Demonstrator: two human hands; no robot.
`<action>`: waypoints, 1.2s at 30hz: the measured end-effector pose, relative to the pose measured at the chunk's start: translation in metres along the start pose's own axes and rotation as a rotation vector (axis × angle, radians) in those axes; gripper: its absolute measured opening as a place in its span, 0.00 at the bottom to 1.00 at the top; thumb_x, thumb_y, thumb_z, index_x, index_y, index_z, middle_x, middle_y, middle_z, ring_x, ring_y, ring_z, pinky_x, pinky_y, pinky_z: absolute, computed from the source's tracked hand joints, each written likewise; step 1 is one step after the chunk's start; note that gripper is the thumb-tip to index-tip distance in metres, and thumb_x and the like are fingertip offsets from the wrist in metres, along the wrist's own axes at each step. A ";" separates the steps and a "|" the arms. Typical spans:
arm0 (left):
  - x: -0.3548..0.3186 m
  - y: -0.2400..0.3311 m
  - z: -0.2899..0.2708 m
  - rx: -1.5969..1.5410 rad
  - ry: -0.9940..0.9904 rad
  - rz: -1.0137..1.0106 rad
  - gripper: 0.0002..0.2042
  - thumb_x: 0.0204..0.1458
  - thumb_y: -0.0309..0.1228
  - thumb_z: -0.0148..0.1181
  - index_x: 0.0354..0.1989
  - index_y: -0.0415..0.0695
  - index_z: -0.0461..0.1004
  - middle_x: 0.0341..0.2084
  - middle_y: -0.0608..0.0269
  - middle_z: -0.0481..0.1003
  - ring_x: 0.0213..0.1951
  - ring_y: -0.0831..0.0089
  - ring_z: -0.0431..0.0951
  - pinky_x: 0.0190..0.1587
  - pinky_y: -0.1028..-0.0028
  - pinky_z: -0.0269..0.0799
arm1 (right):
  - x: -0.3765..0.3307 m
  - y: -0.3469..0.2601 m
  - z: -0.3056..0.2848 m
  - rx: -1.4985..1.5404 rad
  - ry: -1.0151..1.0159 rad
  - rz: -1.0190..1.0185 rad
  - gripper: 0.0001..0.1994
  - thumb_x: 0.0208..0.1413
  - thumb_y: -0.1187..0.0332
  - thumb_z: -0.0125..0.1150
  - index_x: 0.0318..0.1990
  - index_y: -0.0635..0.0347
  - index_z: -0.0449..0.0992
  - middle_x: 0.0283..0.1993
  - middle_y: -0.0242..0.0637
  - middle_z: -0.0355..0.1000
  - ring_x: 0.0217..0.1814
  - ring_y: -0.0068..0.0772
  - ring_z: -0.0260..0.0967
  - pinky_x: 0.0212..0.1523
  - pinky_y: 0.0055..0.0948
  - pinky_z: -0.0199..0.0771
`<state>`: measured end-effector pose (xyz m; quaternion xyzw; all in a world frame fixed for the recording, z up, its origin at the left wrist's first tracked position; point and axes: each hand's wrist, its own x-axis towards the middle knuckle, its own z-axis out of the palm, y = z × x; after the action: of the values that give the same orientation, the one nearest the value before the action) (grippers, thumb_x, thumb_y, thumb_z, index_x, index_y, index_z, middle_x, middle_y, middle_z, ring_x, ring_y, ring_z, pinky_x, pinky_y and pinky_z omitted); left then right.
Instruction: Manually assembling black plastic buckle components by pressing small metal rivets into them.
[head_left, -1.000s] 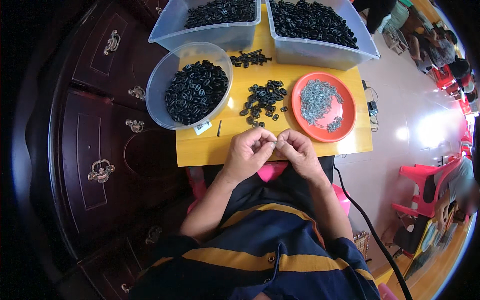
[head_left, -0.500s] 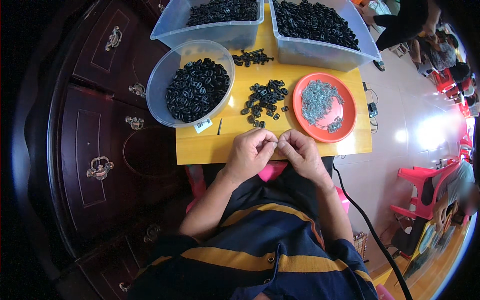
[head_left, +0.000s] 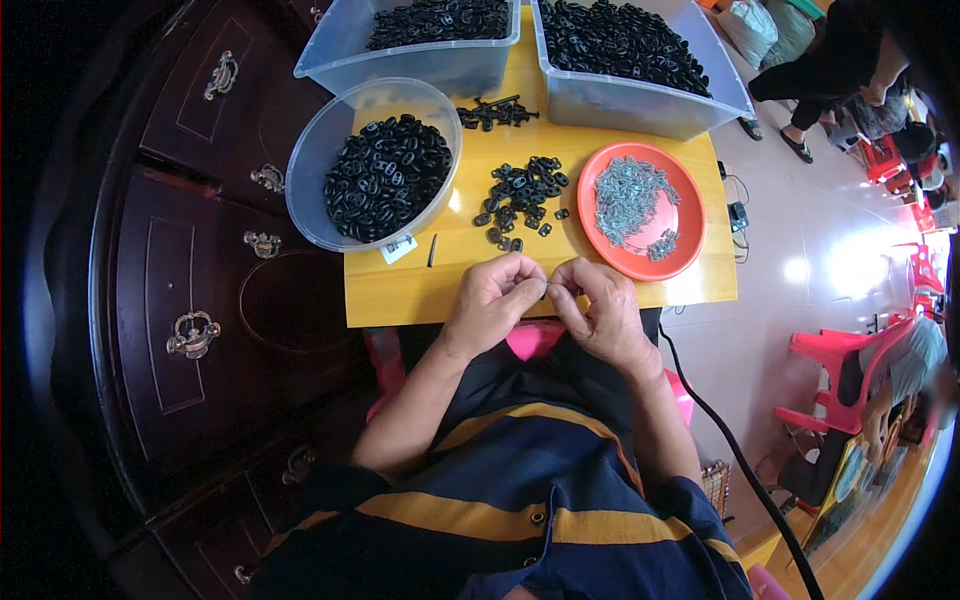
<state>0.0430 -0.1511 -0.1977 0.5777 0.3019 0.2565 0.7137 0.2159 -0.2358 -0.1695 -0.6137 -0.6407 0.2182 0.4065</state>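
Observation:
My left hand [head_left: 492, 303] and my right hand [head_left: 606, 318] meet fingertip to fingertip over the table's front edge. Both are closed in a pinch around something tiny and dark, mostly hidden by the fingers. Just beyond them lies a loose pile of small black oval pieces with holes [head_left: 525, 190]. To the right of the pile, an orange-red plate [head_left: 690, 215] carries many small silvery metal pieces [head_left: 630, 195], too fine to make out. A thin dark stick-like tool [head_left: 433, 250] rests left of my hands on the yellow table [head_left: 400, 300].
A round clear tub [head_left: 308, 215] of black pieces stands at the left. Two clear bins [head_left: 410, 75] [head_left: 630, 105] of black pieces fill the back. Dark longer parts [head_left: 497, 112] lie between. A dark wooden cabinet [head_left: 190, 250] borders the left; a black cable [head_left: 735, 455] runs at right.
My right hand has turned slightly, and its fingers are a little more spread at the pinch. The whole view has shifted slightly; the table items stay in place.

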 end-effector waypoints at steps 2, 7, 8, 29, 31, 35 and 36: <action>-0.001 0.002 -0.001 0.017 -0.004 0.000 0.03 0.62 0.26 0.57 0.38 0.40 0.76 0.28 0.73 0.74 0.25 0.88 0.67 0.26 0.83 0.65 | -0.001 0.000 -0.001 -0.010 -0.011 -0.015 0.05 0.57 0.73 0.64 0.35 0.63 0.73 0.29 0.40 0.74 0.31 0.42 0.75 0.35 0.36 0.74; -0.001 0.009 -0.004 -0.073 -0.081 -0.098 0.05 0.62 0.29 0.58 0.37 0.41 0.75 0.27 0.73 0.72 0.24 0.87 0.67 0.26 0.83 0.66 | -0.002 -0.004 -0.003 -0.040 0.000 -0.055 0.05 0.56 0.74 0.65 0.35 0.63 0.73 0.29 0.41 0.74 0.31 0.44 0.75 0.35 0.37 0.74; -0.001 0.009 -0.004 -0.072 -0.079 -0.097 0.05 0.62 0.29 0.58 0.37 0.41 0.75 0.27 0.73 0.72 0.24 0.87 0.67 0.26 0.83 0.66 | -0.002 -0.004 -0.003 -0.067 0.006 -0.069 0.05 0.55 0.75 0.65 0.35 0.62 0.73 0.29 0.41 0.73 0.31 0.44 0.75 0.35 0.38 0.74; -0.005 0.010 0.008 0.208 0.140 0.292 0.02 0.62 0.23 0.59 0.38 0.38 0.75 0.26 0.74 0.73 0.27 0.90 0.69 0.30 0.84 0.64 | 0.007 0.027 -0.037 -0.317 0.247 0.211 0.04 0.59 0.69 0.63 0.36 0.59 0.76 0.30 0.46 0.76 0.33 0.51 0.77 0.34 0.43 0.76; -0.005 0.010 0.006 0.133 0.118 0.250 0.02 0.63 0.23 0.58 0.39 0.38 0.74 0.26 0.76 0.71 0.27 0.91 0.67 0.29 0.85 0.62 | 0.007 0.037 -0.046 -0.376 0.262 0.215 0.04 0.59 0.68 0.63 0.36 0.58 0.76 0.31 0.47 0.76 0.34 0.53 0.77 0.35 0.45 0.76; -0.003 0.009 0.006 0.085 0.106 0.246 0.02 0.63 0.23 0.58 0.40 0.39 0.74 0.26 0.77 0.70 0.26 0.92 0.66 0.29 0.86 0.61 | 0.004 0.053 -0.053 -0.559 0.256 0.315 0.04 0.58 0.69 0.63 0.36 0.57 0.76 0.33 0.45 0.77 0.35 0.52 0.78 0.36 0.45 0.77; -0.003 0.008 0.005 0.060 0.101 0.223 0.02 0.63 0.23 0.58 0.41 0.39 0.74 0.26 0.77 0.71 0.26 0.91 0.66 0.29 0.85 0.62 | 0.004 0.055 -0.053 -0.591 0.258 0.316 0.04 0.58 0.69 0.63 0.36 0.57 0.76 0.33 0.44 0.78 0.35 0.51 0.78 0.36 0.44 0.77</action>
<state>0.0442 -0.1551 -0.1884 0.6149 0.2789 0.3540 0.6471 0.2912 -0.2357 -0.1807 -0.8187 -0.5167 0.0045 0.2503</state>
